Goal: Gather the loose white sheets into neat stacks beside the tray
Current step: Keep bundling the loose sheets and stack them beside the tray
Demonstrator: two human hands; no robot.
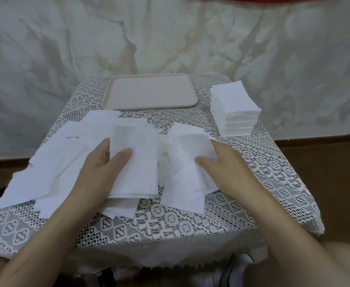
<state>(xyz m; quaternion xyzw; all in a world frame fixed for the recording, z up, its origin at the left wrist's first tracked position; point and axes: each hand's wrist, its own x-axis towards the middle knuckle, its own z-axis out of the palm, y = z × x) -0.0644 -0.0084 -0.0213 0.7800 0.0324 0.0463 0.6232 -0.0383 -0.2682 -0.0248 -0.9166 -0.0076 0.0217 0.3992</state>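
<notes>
Thin, limp and feather-light, the loose sheets [51, 166] strewn over the bench [190, 222] before the tray [149, 92] look best pinched by an edge, as the left hand [99, 164] grips a gathered bundle [136, 168] and the right hand [228, 162] pinches one sheet [188, 172] between its fingers.

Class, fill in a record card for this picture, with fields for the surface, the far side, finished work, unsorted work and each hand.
surface: table under a lace cloth
far side: pale tray, lying flat
finished: neat stack to the right of the tray, apart from it
unsorted: loose sheets overlapping across the near left of the cloth
left: left hand grips a bundle of sheets, thumb on top
right: right hand holds a sheet, thumb on it
</notes>
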